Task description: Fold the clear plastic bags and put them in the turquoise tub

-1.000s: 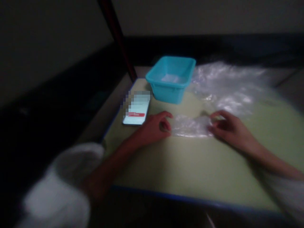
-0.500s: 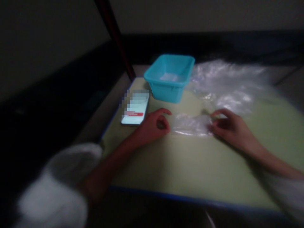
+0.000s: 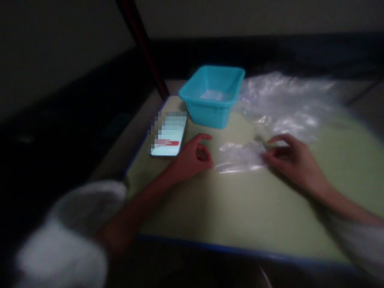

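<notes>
A small clear plastic bag [image 3: 240, 158] lies flat on the pale table between my two hands. My right hand [image 3: 295, 162] has its thumb and fingers on the bag's right end, and the index finger arches above. Just off the bag's left edge is my left hand [image 3: 193, 158], with nothing visible in it. Its index finger reaches forward, apart from the thumb, while the other fingers curl. Blur and dim light hide the exact fingertip contact.
A turquoise plastic basket [image 3: 207, 114] stands at the back, with something pale inside. Left of it lies a lit phone [image 3: 169, 138]. Crumpled clear plastic [image 3: 288, 100] spreads over the back right. The table's blue front edge [image 3: 210, 246] runs below my hands.
My left hand has drawn slightly left, and the gap to the bag's left edge has widened. My right hand stays at the bag's right end. The view has shifted slightly.
</notes>
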Action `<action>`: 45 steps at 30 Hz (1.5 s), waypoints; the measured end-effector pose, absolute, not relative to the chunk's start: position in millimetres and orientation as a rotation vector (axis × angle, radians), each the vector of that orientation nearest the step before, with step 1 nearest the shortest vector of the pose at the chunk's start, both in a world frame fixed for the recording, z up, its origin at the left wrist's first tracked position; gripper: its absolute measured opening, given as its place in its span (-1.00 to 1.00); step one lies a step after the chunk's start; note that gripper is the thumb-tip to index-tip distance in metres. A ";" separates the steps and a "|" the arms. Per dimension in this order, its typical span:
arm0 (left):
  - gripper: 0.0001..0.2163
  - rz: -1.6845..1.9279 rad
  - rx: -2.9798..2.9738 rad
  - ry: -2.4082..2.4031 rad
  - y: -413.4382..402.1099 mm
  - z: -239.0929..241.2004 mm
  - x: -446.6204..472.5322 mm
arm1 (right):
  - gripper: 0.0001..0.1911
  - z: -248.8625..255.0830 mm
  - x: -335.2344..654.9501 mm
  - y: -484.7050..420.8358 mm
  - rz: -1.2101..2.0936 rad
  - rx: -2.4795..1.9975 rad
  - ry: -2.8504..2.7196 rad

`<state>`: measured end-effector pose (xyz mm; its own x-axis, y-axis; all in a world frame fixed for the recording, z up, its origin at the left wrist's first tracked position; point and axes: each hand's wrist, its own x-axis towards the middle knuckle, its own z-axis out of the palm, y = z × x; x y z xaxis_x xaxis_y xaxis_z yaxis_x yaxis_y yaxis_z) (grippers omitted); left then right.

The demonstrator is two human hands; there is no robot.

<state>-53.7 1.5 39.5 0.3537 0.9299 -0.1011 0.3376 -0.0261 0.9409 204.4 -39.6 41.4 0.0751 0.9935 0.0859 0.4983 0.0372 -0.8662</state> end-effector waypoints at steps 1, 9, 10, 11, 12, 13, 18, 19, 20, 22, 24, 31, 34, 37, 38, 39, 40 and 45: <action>-0.44 0.713 1.565 1.163 1.4 39.8 -53.4 | -0.65 41.2 204.4 -39.6 0.794 -1.572 -1.535; -0.44 0.697 1.548 1.141 1.2 43.5 -53.8 | -0.68 41.2 204.1 -38.9 0.788 -1.568 -1.551; -0.44 0.706 1.555 1.144 0.7 43.7 -53.5 | -0.68 41.8 204.0 -39.0 0.792 -1.563 -1.549; -0.44 0.718 1.565 1.145 0.1 43.7 -53.1 | -0.67 42.2 203.8 -39.1 0.797 -1.559 -1.547; -0.44 0.731 1.579 1.142 -0.5 43.5 -52.7 | -0.67 42.6 203.7 -39.2 0.801 -1.557 -1.545; -0.44 0.742 1.598 1.131 -1.1 43.1 -52.2 | -0.67 42.8 203.7 -39.3 0.808 -1.558 -1.544; -0.45 0.701 1.833 1.135 -2.0 39.9 -52.8 | -0.64 41.0 205.3 -39.3 0.807 -1.568 -1.555; -0.52 0.670 1.902 1.168 -1.8 39.5 -53.5 | -0.65 40.5 205.9 -39.3 0.801 -1.570 -1.560; -0.61 0.628 1.967 1.200 -1.5 39.3 -54.2 | -0.66 40.0 206.4 -39.4 0.794 -1.574 -1.565; -0.80 0.536 2.064 1.238 -1.0 39.7 -55.4 | -0.67 39.3 207.3 -39.6 0.793 -1.572 -1.572; -0.90 0.471 2.109 1.236 -1.1 40.5 -55.6 | -0.66 38.9 207.7 -39.9 0.806 -1.563 -1.570; -0.91 0.463 2.066 1.252 -1.4 41.8 -54.7 | -0.70 39.3 207.5 -40.6 0.808 -1.583 -1.578; -0.90 0.493 2.025 1.252 -0.8 42.9 -55.4 | -0.70 40.4 207.0 -40.5 0.813 -1.573 -1.577; -0.93 0.456 2.025 1.249 -1.2 44.1 -55.2 | -0.71 42.3 205.7 -40.2 0.825 -1.576 -1.566; -0.94 0.444 2.030 1.253 -1.5 44.3 -54.8 | -0.71 42.7 205.2 -40.2 0.828 -1.579 -1.561; -0.94 0.437 2.037 1.260 -1.9 44.3 -54.4 | -0.70 42.9 204.9 -40.1 0.830 -1.580 -1.559; -0.95 0.435 2.044 1.266 -2.3 44.1 -54.0 | -0.70 42.8 204.9 -40.1 0.831 -1.582 -1.558; -0.96 0.437 2.078 1.267 -3.2 41.8 -52.3 | -0.65 40.3 206.5 -40.1 0.824 -1.563 -1.574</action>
<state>-52.3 -3.2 41.8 0.4759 0.8779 -0.0525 0.6588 -0.3163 0.6826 206.5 -40.1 40.3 0.0336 0.9969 0.0718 0.5094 0.0447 -0.8593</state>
